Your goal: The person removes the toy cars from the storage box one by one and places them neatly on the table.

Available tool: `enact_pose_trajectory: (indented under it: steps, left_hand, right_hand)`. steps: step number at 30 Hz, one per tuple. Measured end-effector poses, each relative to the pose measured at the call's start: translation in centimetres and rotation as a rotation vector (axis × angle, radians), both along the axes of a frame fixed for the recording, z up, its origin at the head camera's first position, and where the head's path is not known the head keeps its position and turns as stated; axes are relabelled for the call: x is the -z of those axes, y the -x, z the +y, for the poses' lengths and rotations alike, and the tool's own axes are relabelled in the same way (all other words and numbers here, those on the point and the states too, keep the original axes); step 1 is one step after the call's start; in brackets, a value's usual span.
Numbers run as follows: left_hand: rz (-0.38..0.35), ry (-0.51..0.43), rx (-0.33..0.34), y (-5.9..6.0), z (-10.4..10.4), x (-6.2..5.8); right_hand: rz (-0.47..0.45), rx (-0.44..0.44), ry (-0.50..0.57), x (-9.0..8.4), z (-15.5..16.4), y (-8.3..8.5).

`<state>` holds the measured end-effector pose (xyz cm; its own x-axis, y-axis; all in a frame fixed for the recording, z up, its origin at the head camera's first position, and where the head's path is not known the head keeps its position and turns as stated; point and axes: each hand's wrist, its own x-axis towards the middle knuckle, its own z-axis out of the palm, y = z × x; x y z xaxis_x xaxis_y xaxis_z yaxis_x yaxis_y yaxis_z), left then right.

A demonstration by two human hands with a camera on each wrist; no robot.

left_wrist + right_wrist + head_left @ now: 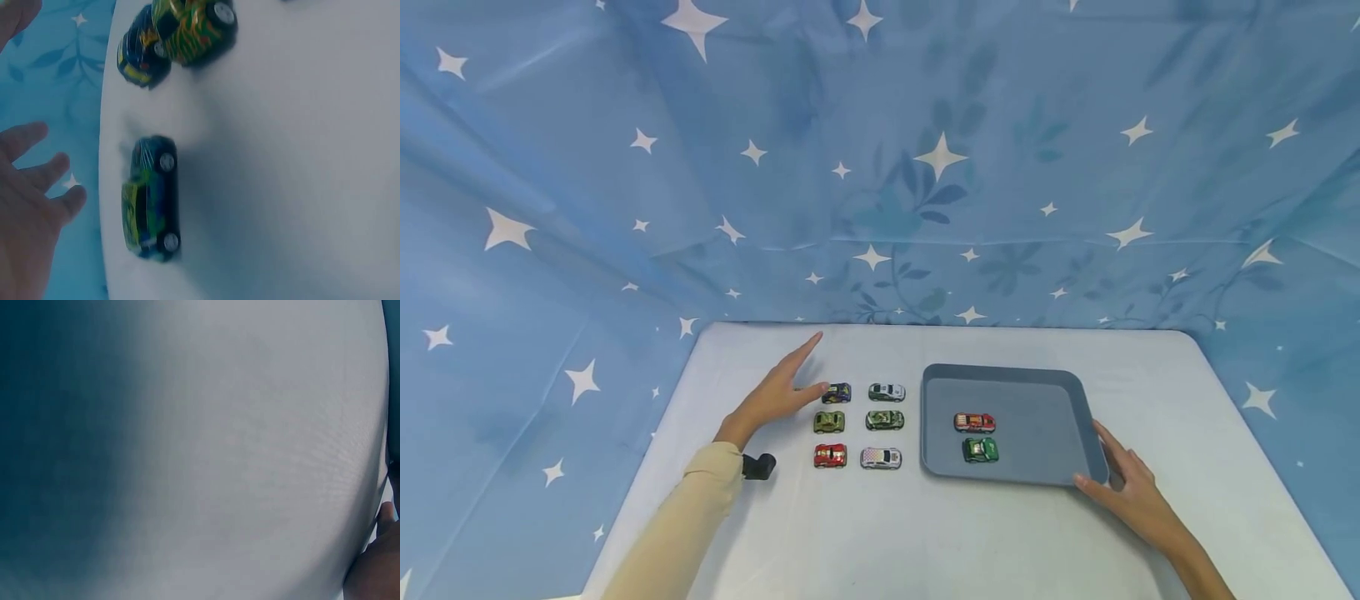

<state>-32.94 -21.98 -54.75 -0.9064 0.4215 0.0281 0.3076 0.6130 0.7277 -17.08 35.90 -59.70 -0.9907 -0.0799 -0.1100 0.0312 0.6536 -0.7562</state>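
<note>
My left hand (787, 382) hovers open over the table's left side, fingers straight, its thumb tip next to a dark blue toy car (837, 392). That car heads a grid with a white-green car (887, 392), an olive car (829, 422), a camouflage car (884, 420), a red car (831, 455) and a white car (881, 457). In the left wrist view the fingers (37, 187) stay apart from a blue-green car (150, 197). My right hand (1123, 482) rests with straight fingers against the near right corner of a blue-grey tray (1037, 383), which holds a red car (974, 422) and a green car (981, 450).
The white table (925, 533) has rounded far corners and is walled by a blue star-patterned cloth (880, 167). A black wrist camera (758, 465) sits at my left cuff. The right wrist view is a blur of pale surface with a fingertip (382, 520) at its edge.
</note>
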Motion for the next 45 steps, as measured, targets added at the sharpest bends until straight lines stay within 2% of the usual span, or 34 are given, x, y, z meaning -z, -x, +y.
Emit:
enact_pose_trajectory:
  steps: [14, 19, 27, 38, 45]
  left_hand:
    - [-0.025, -0.023, 0.090, 1.0, 5.2, -0.3]
    - [-0.021, -0.052, 0.120, 1.0, 6.8, -0.6]
    - [-0.044, -0.092, 0.127, 1.2, 9.4, -0.5]
    - [-0.041, -0.132, 0.197, 1.2, 13.8, -0.4]
    - [-0.056, -0.124, 0.235, 0.9, 16.3, -0.2]
  right_hand:
    - [0.006, -0.007, -0.023, -0.2, -0.1, 0.1]
    - [-0.020, 0.002, -0.017, -0.4, -0.1, 0.2]
    - [-0.022, 0.002, -0.018, -0.2, 0.0, 0.2]
    - [0.004, -0.007, -0.021, -0.5, 0.0, 0.0]
    - [0.029, -0.013, -0.019, -0.3, 0.0, 0.1]
